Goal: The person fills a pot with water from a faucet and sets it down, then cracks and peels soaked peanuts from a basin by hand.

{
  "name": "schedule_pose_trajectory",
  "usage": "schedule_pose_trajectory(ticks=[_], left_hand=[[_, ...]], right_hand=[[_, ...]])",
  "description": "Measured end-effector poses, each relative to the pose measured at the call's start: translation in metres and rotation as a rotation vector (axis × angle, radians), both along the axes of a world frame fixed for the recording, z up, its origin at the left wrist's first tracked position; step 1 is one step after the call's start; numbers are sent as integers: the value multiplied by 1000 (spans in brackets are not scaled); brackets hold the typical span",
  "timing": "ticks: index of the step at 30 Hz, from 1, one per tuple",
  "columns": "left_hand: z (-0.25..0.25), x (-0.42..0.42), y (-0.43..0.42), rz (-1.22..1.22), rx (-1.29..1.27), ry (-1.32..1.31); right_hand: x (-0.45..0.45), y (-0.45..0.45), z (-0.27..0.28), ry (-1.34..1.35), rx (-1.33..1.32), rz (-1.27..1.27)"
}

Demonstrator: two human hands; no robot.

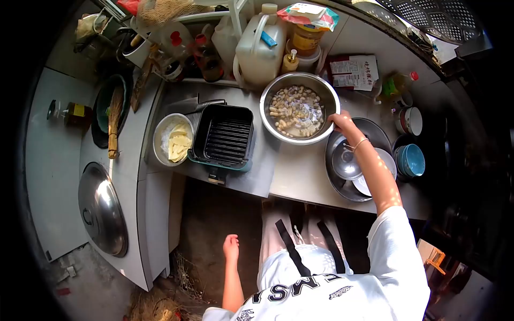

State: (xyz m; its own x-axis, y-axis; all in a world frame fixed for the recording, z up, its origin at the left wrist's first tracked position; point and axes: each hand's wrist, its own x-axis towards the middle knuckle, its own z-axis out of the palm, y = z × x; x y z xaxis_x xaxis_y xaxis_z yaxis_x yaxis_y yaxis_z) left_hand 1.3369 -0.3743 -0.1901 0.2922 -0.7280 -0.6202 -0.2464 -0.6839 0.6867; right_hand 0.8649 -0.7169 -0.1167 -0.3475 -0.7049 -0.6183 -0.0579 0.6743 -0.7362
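My right hand [341, 124] is closed on the rim of a steel basin [264, 111], at its right side. In the basin, water covers what look like peanuts [296, 109] in their shells. My left hand [231, 247] hangs low in front of the counter with its fingers curled in, and nothing shows in it. Left of the basin stands a black air fryer basket [221, 136] with a ribbed bottom. Beside it, a metal bowl [159, 140] holds pale yellow slices [180, 143]. Under my right forearm lies a dark wide pan [333, 171] with a small metal bowl [347, 162] inside.
A cleaver [187, 105] lies behind the basket. A large jug [259, 51] and several bottles line the back. Blue bowls [413, 160] stand at the right. On the left counter are a big metal lid [101, 208], a straw brush [114, 123] and a wok [100, 109].
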Motion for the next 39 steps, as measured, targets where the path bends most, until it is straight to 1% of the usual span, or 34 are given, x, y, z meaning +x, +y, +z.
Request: schedule_pose_trajectory(ticks=[1, 2, 3, 5, 6, 7, 8, 9, 10, 11, 13, 14, 15, 17, 20, 21, 22, 23, 24, 25, 27, 30, 33, 36, 37, 38, 39], left_hand=[[7, 5, -42, 39, -81, 52], [21, 2, -82, 46, -156, 95], [40, -8, -119, 17, -210, 87], [73, -36, -181, -74, -279, 119], [85, -52, -204, -103, -261, 163], [86, -63, -221, -165, -306, 243], [87, -76, -235, -181, -334, 326], [94, -89, -245, -176, -269, 427], [103, -102, -251, -140, -220, 519], [111, -113, -252, -100, -166, 609], [130, -127, -250, -199, -210, 654], [146, -135, -245, -170, -237, 756], [158, -131, -238, -201, -201, 787], [209, -145, -220, -203, -358, 773], [277, -152, -200, -279, -364, 814], [293, -153, -192, -314, -361, 826], [311, -155, -185, -351, -353, 837], [322, -157, -178, -390, -352, 847], [317, -148, -168, -494, -438, 919], [316, -145, -161, -520, -469, 934], [321, -152, -144, -533, -483, 944], [331, -181, -112, -517, -482, 903], [327, -235, -54, -530, -493, 884], [313, -298, -11, -542, -487, 869], [306, -292, -73, -488, -422, 826], [303, -303, -80, -476, -382, 809], [296, -331, -66, -495, -371, 804]], right_hand=[[8, 4, 11, -59, -23, -28], [25, 13, 30, -42, -88, -120], [30, 21, 31, 46, -45, -146], [27, 37, 25, 17, -16, -117], [35, 45, 40, 4, 3, -129], [36, 53, 46, -77, -10, -132], [39, 61, 60, -96, 34, -121], [41, 69, 74, -113, 79, -112], [40, 79, 79, -70, 112, -111], [43, 91, 91, -101, 116, -137], [45, 119, 132, -161, 97, -74], [46, 134, 151, -131, 106, -61], [46, 149, 171, -103, 116, -51], [45, 183, 207, -171, 98, -126], [40, 232, 257, -163, 30, -187], [40, 247, 273, -169, 6, -231], [37, 260, 293, -140, 64, -253], [37, 270, 312, -139, 31, -313], [32, 288, 323, -113, 27, -345], [27, 304, 332, -89, 19, -378], [15, 339, 343, -36, -78, -466], [-10, 393, 356, -47, -116, -546], [-55, 479, 342, -93, -206, -636], [-104, 560, 320, -119, -252, -704], [-85, 449, 311, -124, -178, -668], [-95, 441, 313, -154, -140, -604], [-124, 468, 296, -181, -179, -629]])
